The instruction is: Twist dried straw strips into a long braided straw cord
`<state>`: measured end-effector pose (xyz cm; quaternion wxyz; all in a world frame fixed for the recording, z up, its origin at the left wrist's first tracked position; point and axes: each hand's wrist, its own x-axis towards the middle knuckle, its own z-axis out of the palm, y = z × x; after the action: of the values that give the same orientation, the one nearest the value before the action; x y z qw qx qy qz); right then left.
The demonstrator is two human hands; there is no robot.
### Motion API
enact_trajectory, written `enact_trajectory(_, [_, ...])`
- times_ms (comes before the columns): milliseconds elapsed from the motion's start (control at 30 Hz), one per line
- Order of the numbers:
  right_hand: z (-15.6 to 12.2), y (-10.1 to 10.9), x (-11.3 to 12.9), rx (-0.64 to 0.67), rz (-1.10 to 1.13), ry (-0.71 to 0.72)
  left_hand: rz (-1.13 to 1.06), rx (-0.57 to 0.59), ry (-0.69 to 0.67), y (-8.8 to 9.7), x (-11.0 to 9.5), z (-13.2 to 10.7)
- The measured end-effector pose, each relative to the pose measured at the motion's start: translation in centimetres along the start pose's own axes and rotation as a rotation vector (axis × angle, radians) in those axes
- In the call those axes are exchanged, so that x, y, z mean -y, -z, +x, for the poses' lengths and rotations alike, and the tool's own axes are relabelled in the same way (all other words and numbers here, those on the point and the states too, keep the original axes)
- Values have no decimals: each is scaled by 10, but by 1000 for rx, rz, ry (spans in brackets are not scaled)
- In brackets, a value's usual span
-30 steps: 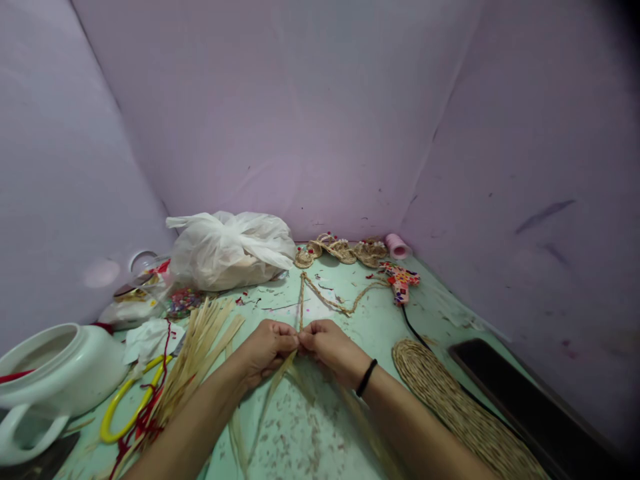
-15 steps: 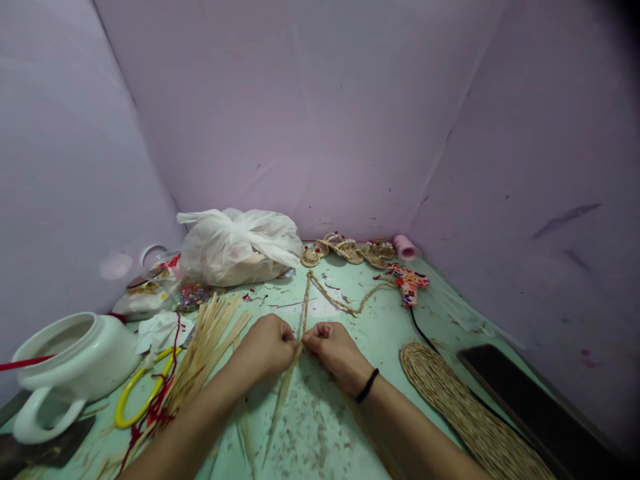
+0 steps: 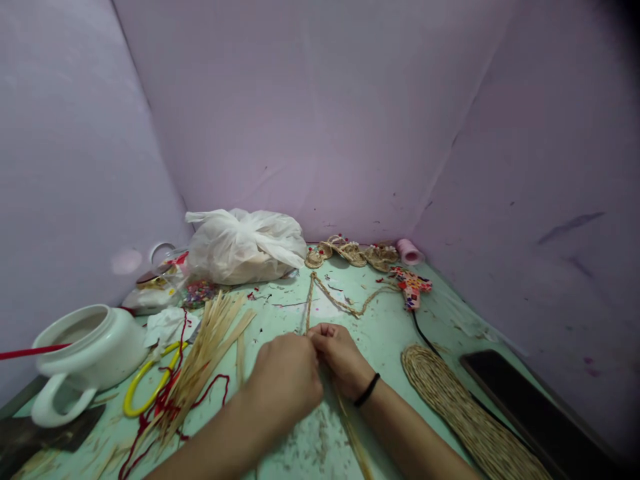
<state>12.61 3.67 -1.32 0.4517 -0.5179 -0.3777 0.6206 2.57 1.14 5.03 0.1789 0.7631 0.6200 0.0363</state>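
worktop (image 3: 380,340) carried a white bag (image 3: 245,247) at the back, and nearer, the curled left hand (image 3: 290,373), its hold impossible to tell, was beside the right hand (image 3: 343,353), which pinched a braided straw cord (image 3: 310,303) at the middle.

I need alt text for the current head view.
A bare right hand pinches a thin braided tan cord beside a blurred left hand, over a pale green table. Yellow-handled scissors and a bundle of flat tan strips lie left; a long woven tan mat lies right.

Thin rnd blk band (image 3: 367,390) on R wrist (image 3: 359,383), bare L forearm (image 3: 215,437), bare R forearm (image 3: 410,427)
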Motion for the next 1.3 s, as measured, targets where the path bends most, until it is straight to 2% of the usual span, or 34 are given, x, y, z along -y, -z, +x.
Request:
enact_trajectory(67, [-1, 2, 4, 36, -50, -14, -127, -110, 63, 11, 11, 9])
enact_trajectory(100, [-2, 3, 5, 53, -74, -18, -268, -134, 95, 15, 16, 14])
enact_trajectory(133, [-2, 4, 6, 69, -91, -19, -456, -62, 158, 16, 20, 19])
enact_trajectory(233, [-1, 6, 6, 127, -100, 25, -968, 307, 272, 8, 29, 31])
enact_trajectory(300, [2, 8, 4, 149, -139, 56, -1128, 424, 301, -2, 32, 36])
enact_trajectory(400, [7, 11, 1, 156, -259, 121, -1132, 343, 333, -14, 35, 39])
enact_trajectory(533, [10, 17, 0, 156, -455, 264, -1034, 222, 267, -19, 34, 40])
enact_trajectory(633, [3, 18, 7, 54, -726, 349, -1044, 183, 250, -22, 30, 41])
enact_trajectory(767, [-12, 15, 25, -87, -986, 285, -1020, 116, 262, -26, 25, 41])
enact_trajectory(900, [-24, 4, 28, -79, -1040, 253, -1054, 108, 284, -25, 23, 38])
enact_trajectory(1100, [-34, -12, 13, -105, -1015, 443, -1091, 172, 230, -19, 31, 37])
enact_trajectory(1200, [-30, -6, 17, -34, -979, 407, -1097, 227, 187, -19, 37, 40])
enact_trajectory(1300, [-17, 10, 27, -10, -837, 284, -1092, 269, 155, -19, 42, 43])
